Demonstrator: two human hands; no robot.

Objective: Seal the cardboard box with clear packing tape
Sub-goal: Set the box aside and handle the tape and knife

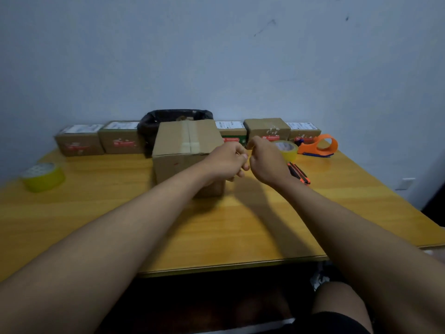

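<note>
The cardboard box stands in the middle of the wooden table, flaps closed, with a strip of clear tape along its top seam. My left hand and my right hand meet just off the box's right top corner. Their fingers are curled and pinched close together, and I cannot make out any tape between them. A roll of clear tape lies right behind my right hand. A second roll lies at the table's left edge.
An orange tape dispenser lies at the back right, and an orange-black box cutter lies under my right wrist. A black-bagged bin stands behind the box. Several small parcels line the wall. The table's front edge runs near my knees.
</note>
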